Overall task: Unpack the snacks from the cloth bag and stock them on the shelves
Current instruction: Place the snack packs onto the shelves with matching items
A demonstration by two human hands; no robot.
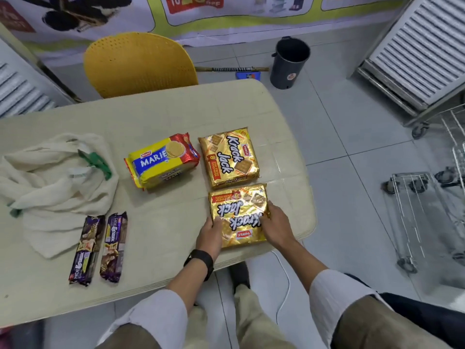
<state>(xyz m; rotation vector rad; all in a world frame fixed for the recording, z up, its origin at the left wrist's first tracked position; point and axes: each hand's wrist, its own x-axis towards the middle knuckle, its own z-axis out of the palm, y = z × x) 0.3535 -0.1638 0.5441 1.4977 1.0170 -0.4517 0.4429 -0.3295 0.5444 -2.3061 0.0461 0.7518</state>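
A gold Krack Jack pack [239,212] lies at the near right edge of the beige table [161,114]. My left hand [210,235] grips its left side and my right hand [275,227] grips its right side. A second Krack Jack pack [229,157] lies just beyond it. A yellow Marie biscuit pack [161,162] sits to the left of that one. Two purple Hide & Seek packs [88,250] [114,248] lie side by side at the near left. The crumpled white cloth bag [55,187] with green trim rests at the left.
A yellow chair [138,64] stands behind the table. A dark bin [289,62] sits on the tiled floor at the back right. Metal shelf panels [417,51] lean at the right, with wire trolleys [427,210] below them.
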